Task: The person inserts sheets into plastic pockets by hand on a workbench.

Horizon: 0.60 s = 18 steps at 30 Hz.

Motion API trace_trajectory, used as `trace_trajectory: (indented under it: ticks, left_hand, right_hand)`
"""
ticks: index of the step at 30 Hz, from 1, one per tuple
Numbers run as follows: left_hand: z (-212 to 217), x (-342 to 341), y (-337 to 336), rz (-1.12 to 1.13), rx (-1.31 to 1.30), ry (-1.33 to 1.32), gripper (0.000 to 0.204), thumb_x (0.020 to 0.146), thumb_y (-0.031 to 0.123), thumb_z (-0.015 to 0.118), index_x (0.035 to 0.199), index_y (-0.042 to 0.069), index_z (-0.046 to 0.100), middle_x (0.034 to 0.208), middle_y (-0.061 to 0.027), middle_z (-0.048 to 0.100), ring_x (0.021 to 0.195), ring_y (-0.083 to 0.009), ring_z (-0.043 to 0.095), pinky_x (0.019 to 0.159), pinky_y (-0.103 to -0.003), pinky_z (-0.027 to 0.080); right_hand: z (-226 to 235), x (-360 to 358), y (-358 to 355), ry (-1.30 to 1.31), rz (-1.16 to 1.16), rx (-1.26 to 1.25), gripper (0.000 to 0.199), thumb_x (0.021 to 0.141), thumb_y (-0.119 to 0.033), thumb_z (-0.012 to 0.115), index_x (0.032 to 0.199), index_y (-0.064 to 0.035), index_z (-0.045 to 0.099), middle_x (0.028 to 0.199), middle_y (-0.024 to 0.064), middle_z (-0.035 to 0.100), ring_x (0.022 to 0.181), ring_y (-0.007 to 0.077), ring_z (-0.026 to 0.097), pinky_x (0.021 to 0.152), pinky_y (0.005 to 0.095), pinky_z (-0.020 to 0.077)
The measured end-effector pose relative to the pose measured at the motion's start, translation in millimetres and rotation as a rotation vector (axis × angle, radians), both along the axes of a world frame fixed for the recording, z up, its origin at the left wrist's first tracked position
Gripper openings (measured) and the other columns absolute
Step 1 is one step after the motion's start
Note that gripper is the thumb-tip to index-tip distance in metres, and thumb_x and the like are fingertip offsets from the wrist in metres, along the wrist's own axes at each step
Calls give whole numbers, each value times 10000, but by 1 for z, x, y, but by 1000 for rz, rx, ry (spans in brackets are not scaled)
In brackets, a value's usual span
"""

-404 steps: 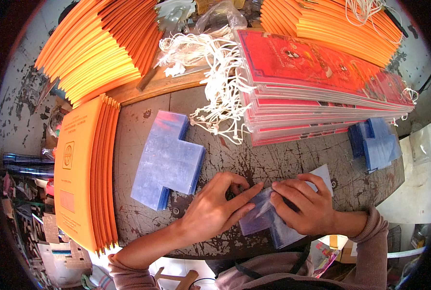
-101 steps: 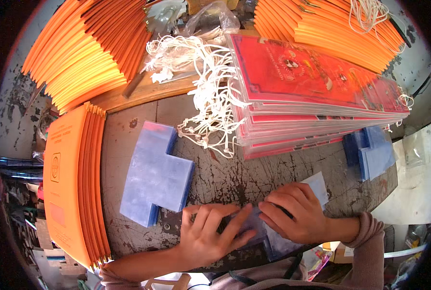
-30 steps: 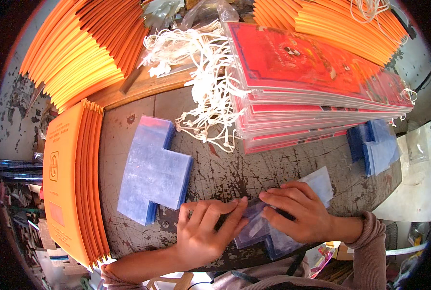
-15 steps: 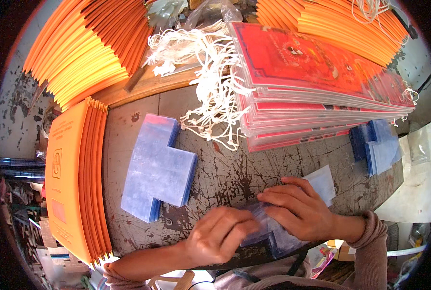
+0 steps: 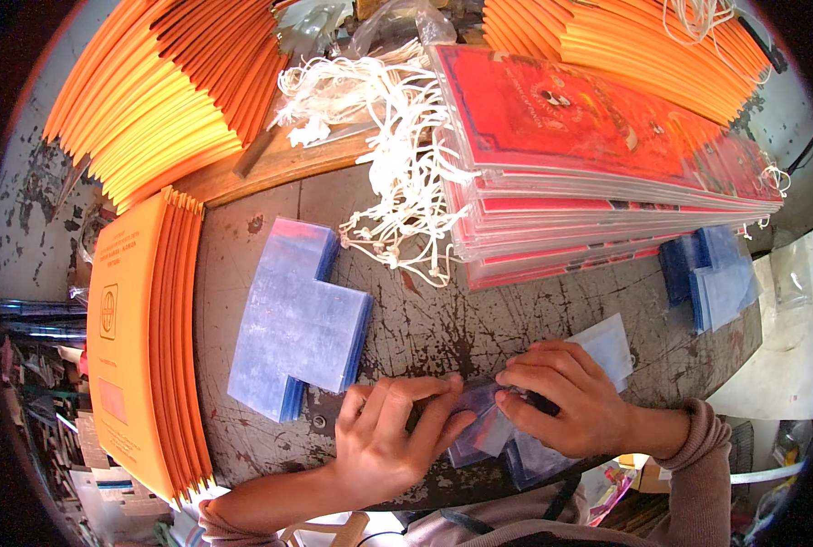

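Low in the middle, a small bluish clear plastic sheet point(image 5: 481, 399) is held up at its edges between my two hands. My left hand point(image 5: 390, 433) has its fingers bent, the fingertips and thumb at the sheet's left edge. On the other side, my right hand point(image 5: 561, 401) curls over and pinches it, its palm above more bluish plastic sheets point(image 5: 536, 456) at the table's near edge. A pale plastic piece point(image 5: 604, 348) pokes out beyond the right fingers. Left of my hands lies a stepped stack of bluish plastic sheets point(image 5: 299, 314).
Orange folders point(image 5: 124, 346) stand stacked at the left, with more orange piles point(image 5: 179, 91) behind. Red plastic-covered cards point(image 5: 598, 118) with white strings point(image 5: 402, 173) are heaped at the back right. Another bluish plastic pile point(image 5: 712, 278) sits at the right on the scratched table point(image 5: 425, 328).
My left hand has drawn slightly left and turned, its fingers opening up more. The plastic sheet between my hands is lifted and shows more. My right fingers have come down a little.
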<state>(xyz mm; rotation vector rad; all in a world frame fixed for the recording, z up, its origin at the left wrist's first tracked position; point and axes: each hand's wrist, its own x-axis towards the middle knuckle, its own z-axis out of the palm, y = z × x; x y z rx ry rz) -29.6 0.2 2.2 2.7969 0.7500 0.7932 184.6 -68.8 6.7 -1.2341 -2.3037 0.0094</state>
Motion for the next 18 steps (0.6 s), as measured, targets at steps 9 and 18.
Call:
trace_trajectory:
  ticks: [9,18]
  left_hand:
    - [1,5,0,78,-17,-11,264,724,213,760,950,107,675,943,10,583,738,-117,555,621,-281,342]
    - [-4,2,4,36,-152,14,231,717,183,768,898,108,646,923,0,598,753,-122,557,629,-295,320]
  right_hand:
    - [-1,-2,2,11,-17,-21,163,744,-150,632,871,-51,604,1138,139,585,1014,268,585,860,408,488]
    - [0,-2,2,23,8,-37,179,733,-151,636,869,-43,594,1151,136,585,1008,254,592,863,402,486]
